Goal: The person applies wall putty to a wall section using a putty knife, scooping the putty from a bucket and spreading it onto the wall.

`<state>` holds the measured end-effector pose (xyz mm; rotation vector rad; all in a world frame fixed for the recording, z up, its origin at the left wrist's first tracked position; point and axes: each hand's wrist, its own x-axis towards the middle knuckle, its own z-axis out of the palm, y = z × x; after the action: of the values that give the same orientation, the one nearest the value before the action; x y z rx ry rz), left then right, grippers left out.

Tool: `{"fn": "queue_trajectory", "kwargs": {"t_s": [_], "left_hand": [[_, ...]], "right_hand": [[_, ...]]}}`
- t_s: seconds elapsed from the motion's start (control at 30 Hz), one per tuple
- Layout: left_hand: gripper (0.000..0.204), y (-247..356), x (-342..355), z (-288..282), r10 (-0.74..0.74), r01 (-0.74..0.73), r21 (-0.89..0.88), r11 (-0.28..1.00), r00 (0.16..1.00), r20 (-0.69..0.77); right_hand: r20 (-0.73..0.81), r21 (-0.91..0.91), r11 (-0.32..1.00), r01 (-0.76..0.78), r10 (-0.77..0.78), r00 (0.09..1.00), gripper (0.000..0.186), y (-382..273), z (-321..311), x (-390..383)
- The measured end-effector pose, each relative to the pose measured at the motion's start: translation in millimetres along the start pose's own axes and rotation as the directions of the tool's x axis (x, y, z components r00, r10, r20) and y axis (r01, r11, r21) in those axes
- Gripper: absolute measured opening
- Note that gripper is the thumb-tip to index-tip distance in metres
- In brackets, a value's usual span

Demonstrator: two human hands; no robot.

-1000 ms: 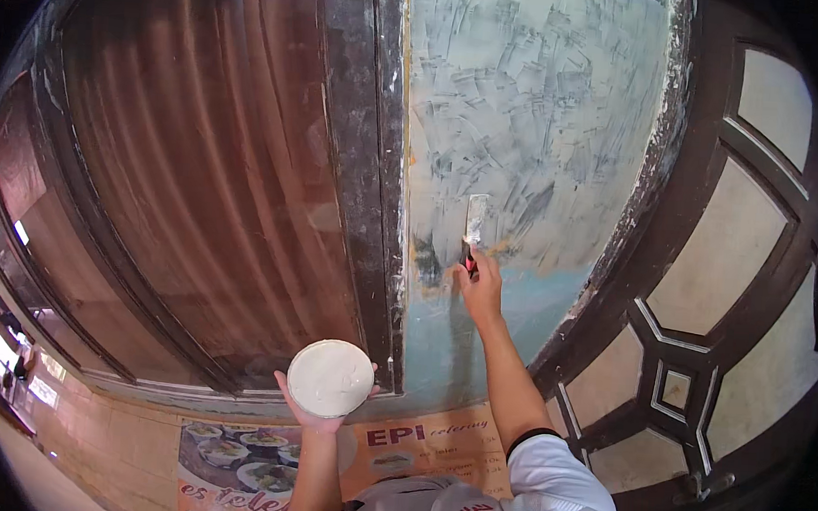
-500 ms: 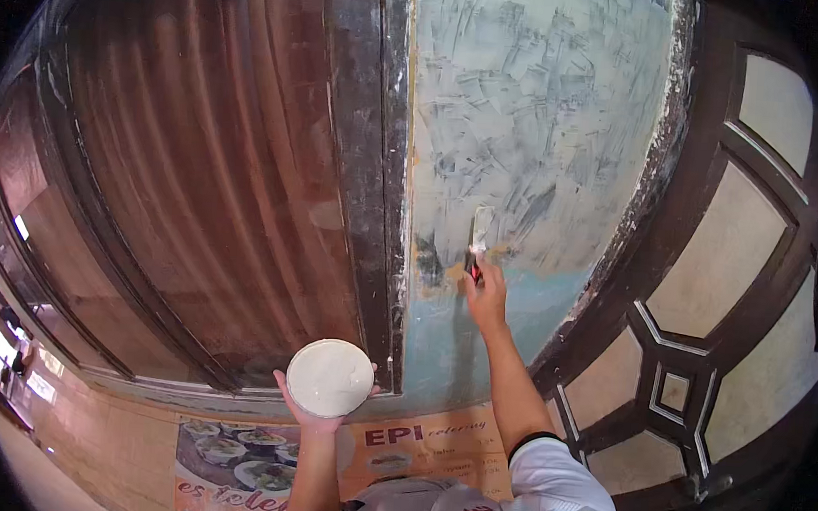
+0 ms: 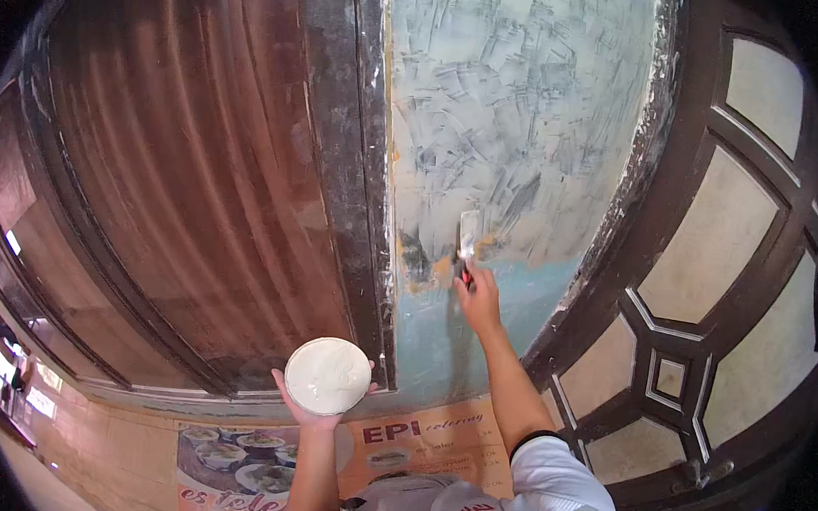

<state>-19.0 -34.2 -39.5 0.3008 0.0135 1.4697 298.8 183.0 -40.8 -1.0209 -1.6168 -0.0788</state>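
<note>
My right hand [image 3: 477,299] grips a putty knife [image 3: 467,237] by its red handle, the blade pressed flat against a narrow wall strip [image 3: 520,122] coated with grey-white filler. Below the blade the wall is still bare light blue [image 3: 441,342]. My left hand [image 3: 311,407] holds up a round plate [image 3: 328,374] covered with white filler, palm under it, lower and to the left of the knife.
A dark brown corrugated metal shutter [image 3: 180,176] fills the left, with a dark frame post [image 3: 353,177] beside the wall strip. A dark wooden door with pale panels [image 3: 724,303] stands at the right. A printed poster with food pictures [image 3: 340,457] lies on the floor below.
My right hand has slid the putty knife slightly down the wall. The left hand with the plate has stayed in place.
</note>
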Motion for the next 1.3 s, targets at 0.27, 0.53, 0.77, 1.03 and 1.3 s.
{"fn": "queue_trajectory", "kwargs": {"t_s": [0.27, 0.53, 0.77, 1.03, 1.3], "left_hand": [[0.105, -13, 2, -12, -0.024, 0.021, -0.046, 0.999, 0.997, -0.068], [0.105, 5, -4, -6, 0.022, -0.024, -0.039, 0.999, 0.998, -0.056], [0.105, -4, 3, 0, -0.003, 0.005, -0.043, 0.999, 1.000, 0.029], [0.105, 9, -6, -13, 0.000, 0.000, -0.089, 0.996, 1.000, -0.008], [0.106, -2, 5, -15, -0.018, 0.022, 0.088, 0.996, 0.999, -0.042]], "right_hand": [[0.145, -0.062, 0.995, -0.084, 0.092, 0.985, 0.046, 53, 20, -72], [0.025, 0.034, 0.999, -0.024, 0.024, 0.999, 0.046, 2, 6, 0], [0.051, -0.072, 0.995, -0.073, 0.077, 0.996, 0.044, 27, 26, -31], [0.039, 0.050, 0.988, -0.148, 0.147, 0.988, 0.046, 17, 12, -52], [0.103, -0.080, 0.992, -0.099, 0.107, 0.989, 0.043, 38, 12, -33]]}}
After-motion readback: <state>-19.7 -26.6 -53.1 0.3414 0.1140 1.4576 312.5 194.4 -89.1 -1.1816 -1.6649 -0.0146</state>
